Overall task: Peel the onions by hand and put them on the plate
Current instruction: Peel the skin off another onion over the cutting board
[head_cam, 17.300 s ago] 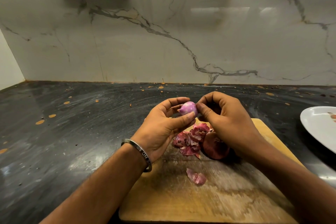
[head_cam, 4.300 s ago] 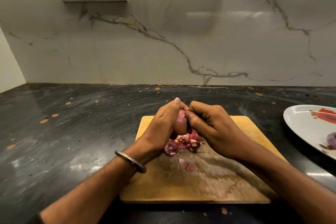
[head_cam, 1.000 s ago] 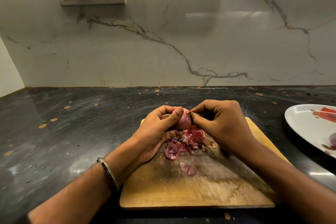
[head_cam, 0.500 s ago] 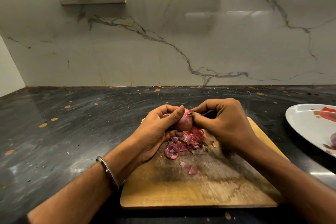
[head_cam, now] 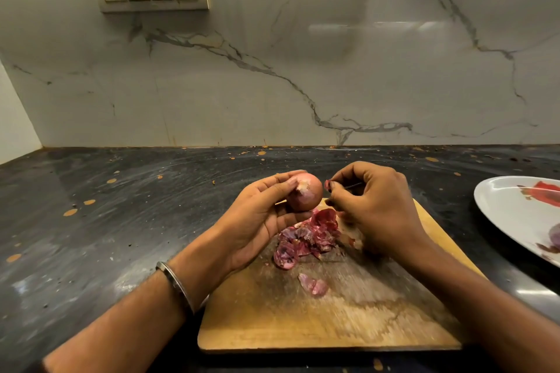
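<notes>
Above the wooden board point(head_cam: 333, 318), the left hand point(head_cam: 260, 221) lies palm up, fingers curled around an onion point(head_cam: 304, 194). Beside it, the right hand point(head_cam: 375, 209) pinches a skin bit point(head_cam: 327, 184).

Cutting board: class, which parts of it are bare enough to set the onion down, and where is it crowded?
The cutting board is bare along its near edge, below the stray peel. It is crowded at its far middle: the peel pile lies between the left hand, holding the onion, and the right hand.
</notes>
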Demonstrator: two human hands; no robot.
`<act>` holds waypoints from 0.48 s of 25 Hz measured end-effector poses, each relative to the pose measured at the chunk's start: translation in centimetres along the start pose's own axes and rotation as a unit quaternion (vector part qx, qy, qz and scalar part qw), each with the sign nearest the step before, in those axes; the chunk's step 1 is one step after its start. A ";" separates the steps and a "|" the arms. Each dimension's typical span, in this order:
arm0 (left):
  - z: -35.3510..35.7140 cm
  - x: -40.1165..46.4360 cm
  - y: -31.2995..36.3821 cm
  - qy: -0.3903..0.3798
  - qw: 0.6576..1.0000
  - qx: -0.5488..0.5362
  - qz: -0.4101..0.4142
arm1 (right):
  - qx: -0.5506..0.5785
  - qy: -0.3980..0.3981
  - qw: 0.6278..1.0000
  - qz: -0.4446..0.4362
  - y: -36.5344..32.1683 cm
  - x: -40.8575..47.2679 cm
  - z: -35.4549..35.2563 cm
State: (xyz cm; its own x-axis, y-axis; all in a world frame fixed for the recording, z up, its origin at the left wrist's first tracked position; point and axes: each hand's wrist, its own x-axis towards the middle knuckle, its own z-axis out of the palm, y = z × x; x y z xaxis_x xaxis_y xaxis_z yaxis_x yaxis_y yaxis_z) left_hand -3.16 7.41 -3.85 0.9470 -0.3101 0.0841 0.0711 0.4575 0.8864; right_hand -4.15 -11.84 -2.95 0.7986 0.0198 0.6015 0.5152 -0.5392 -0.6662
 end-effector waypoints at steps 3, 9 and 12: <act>-0.2 0.1 0.0 0.020 1.000 -0.013 -0.002 | -0.042 -0.014 0.999 0.016 0.0 -0.1 0.1; -0.1 0.1 0.0 0.028 1.000 -0.014 0.001 | -0.025 -0.058 0.998 -0.016 -0.5 -0.1 0.1; 0.0 0.0 -0.1 0.015 1.000 -0.002 -0.002 | 0.020 -0.048 0.998 -0.018 -0.7 -0.1 -0.1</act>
State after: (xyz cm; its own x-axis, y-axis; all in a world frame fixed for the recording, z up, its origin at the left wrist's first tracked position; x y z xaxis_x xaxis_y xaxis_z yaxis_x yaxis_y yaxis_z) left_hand -3.20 7.34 -3.91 0.9556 -0.2870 0.0670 0.0761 0.4598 0.8848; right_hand -4.67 -11.54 -2.50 0.8040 0.1199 0.5824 0.5550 -0.5026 -0.6629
